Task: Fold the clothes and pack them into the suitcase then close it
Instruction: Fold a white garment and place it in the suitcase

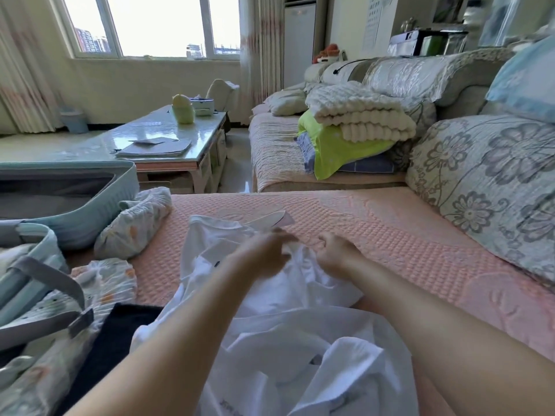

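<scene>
White shirt (300,325) lies crumpled on the pink sofa cover (420,235). Its bunched upper edge is held by both hands: left hand (267,250) with fingers curled into the cloth, right hand (338,252) pinching a fold just beside it. Open pale-blue suitcase (90,211) sits at left, just beside a rolled floral garment (132,226), with the window (150,25) beyond. Both hands are motion-blurred, and the shirt's lower part is cut off by the frame edge.

Pink quilted sofa cover (375,235), white garment (270,310), floral bundle (135,223), suitcase (90,211)

Suitcase (99,190) left of shirt (270,295)
</scene>
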A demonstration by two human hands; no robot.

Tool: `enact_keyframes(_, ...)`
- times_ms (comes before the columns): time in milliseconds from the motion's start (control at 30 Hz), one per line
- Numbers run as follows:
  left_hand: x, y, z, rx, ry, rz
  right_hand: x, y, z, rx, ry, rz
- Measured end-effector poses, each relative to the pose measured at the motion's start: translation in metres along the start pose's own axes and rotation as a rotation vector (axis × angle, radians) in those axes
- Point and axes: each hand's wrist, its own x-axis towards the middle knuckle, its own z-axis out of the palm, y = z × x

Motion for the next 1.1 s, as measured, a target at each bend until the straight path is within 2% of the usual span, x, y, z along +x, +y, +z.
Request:
enact_keyframes(67,-0.005,0.003,0.023,0.076,-0.248,-0.03,-0.01,0.016,0.003,-0.141,0.0,0.007)
enact_keyframes(133,-0.008,-0.004,0.036,0.172,-0.361,-0.214,-0.015,0.023,-0.003,-0.123,0.026,-0.041)
enact_keyframes(200,-0.009,-0.012,0.035,0.165,-0.333,-0.361,-0.019,0.023,-0.011,0.111,0.018,-0.086)
enact_keyframes(267,-0.007,-0.011,0.028,0.155,-0.229,-0.4,-0.021,0.02,-0.017,0.292,0.055,-0.114)
enact_keyframes(333,-0.006,-0.009,0.024,0.154,-0.116,-0.406,-0.023,0.017,-0.021,0.307,0.045,-0.145)
enact_keyframes(400,-0.005,-0.008,0.022,0.171,-0.046,-0.435,-0.024,0.019,-0.025,0.151,0.021,-0.19)
enact_keyframes(533,-0.001,-0.01,0.013,0.194,0.012,-0.564,-0.026,0.026,-0.037,-0.519,0.087,-0.08)
enact_keyframes(600,0.005,-0.01,0.008,0.242,0.011,-0.603,-0.025,0.027,-0.034,-0.68,0.062,-0.042)
enact_keyframes(633,0.009,-0.009,0.006,0.243,0.056,-0.59,-0.023,0.027,-0.029,-0.684,0.046,-0.057)
enact_keyframes(667,0.016,-0.008,0.005,0.222,0.134,-0.542,-0.021,0.025,-0.025,-0.63,0.028,-0.079)
enact_keyframes(733,0.03,-0.009,0.005,0.156,0.262,-0.358,-0.016,0.021,-0.018,-0.374,-0.01,-0.074)
enact_keyframes(800,0.046,-0.008,0.009,0.101,0.219,-0.149,-0.008,0.014,-0.011,-0.18,-0.025,-0.047)
enact_keyframes(867,0.051,-0.007,0.016,0.064,0.185,-0.038,-0.002,0.009,-0.003,-0.108,-0.008,-0.054)
enact_keyframes(933,0.05,-0.014,0.026,0.05,0.199,-0.039,0.003,0.008,0.005,-0.059,0.009,-0.074)
enact_keyframes(1033,0.041,-0.026,0.026,-0.093,0.177,-0.152,0.012,0.007,0.013,-0.03,0.036,-0.09)
enact_keyframes(1100,0.042,-0.032,0.02,-0.104,0.15,-0.213,0.015,0.007,0.015,-0.014,0.032,-0.089)
